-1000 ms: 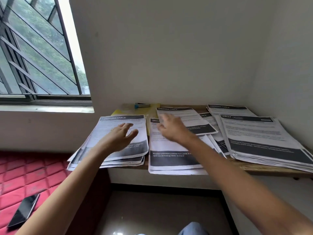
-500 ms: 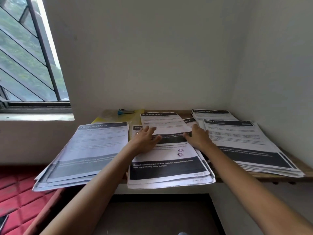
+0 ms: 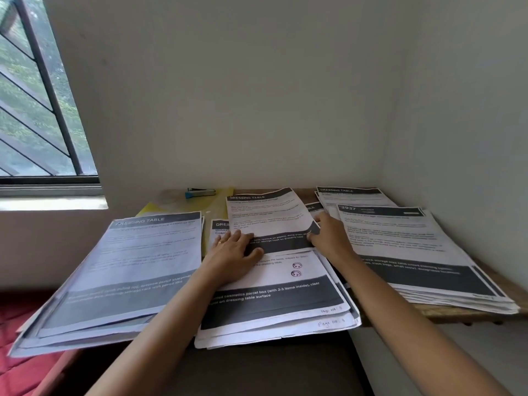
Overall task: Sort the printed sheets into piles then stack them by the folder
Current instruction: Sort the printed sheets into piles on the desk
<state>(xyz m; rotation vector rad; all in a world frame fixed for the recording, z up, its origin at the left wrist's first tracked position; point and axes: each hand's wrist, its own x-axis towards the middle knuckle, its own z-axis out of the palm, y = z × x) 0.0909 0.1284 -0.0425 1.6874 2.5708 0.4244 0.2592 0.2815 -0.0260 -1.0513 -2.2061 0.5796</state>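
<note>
A: Corner nook, white walls at back & right, barred window (image 3: 37, 110) on the left. A narrow wooden surface (image 3: 474, 310) fills the corner.

B: What's on it?

A: Printed sheets nearly everywhere. The left pile (image 3: 137, 267) hangs over the front edge & off the left end, above a red cushion (image 3: 17, 367). The middle pile (image 3: 274, 310) overhangs the front too. The right pile (image 3: 414, 252) sits close to the right wall, w/ a back pile (image 3: 351, 194) behind it.

B: Folder?

A: The yellow folder (image 3: 220, 195) is at the back, left of centre, its near part under the left pile. A blue stapler (image 3: 200, 192) lies on it.

B: Hands?

A: Both on a loose sheet (image 3: 268, 215) lying askew on the far half of the middle pile. The left hand (image 3: 234, 252) is flat on its near-left corner, fingers (image 3: 228, 238) straight, slightly spread, pressing down. The right hand (image 3: 328, 235) is at the near-right corner, which curls up against it. Can't tell if it pinches the paper or only touches it.

B: Room to move?

A: Little. Bare wood shows only in a strip at the back betw. folder & back pile, & along the front-right edge under the right pile. The piles nearly touch side to side, and the right forearm crosses where middle & right piles meet. Above the paper it's open up to the walls.
</note>
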